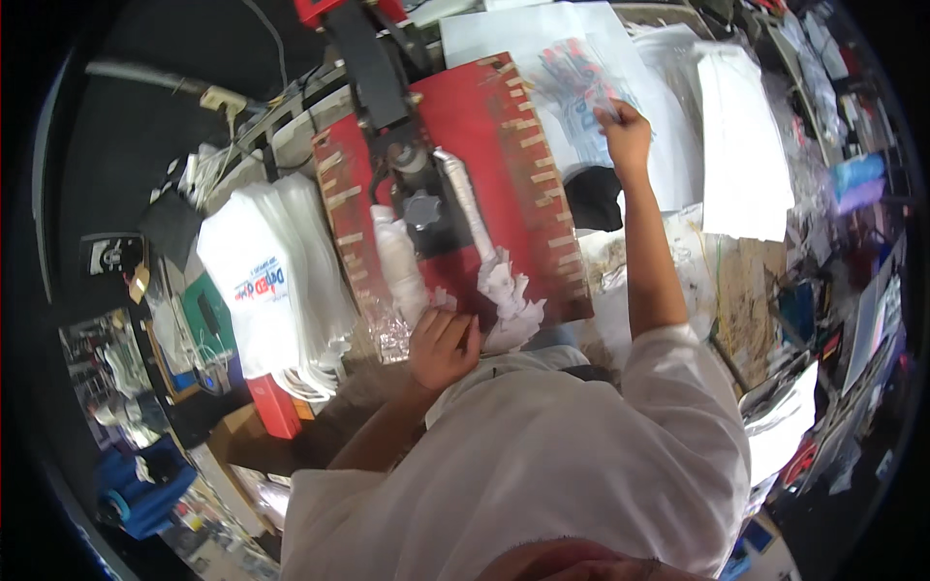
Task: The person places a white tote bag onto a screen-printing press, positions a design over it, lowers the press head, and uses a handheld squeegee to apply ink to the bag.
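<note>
Film (clr, printed) in R grip.

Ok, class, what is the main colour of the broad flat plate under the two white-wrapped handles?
The plate is mainly red, showing best in the head view.

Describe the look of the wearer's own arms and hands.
The left hand and right hand are ungloved. The forearms are bare, with no watch or bracelet visible. A plain white shirt has loose, short sleeves.
</note>
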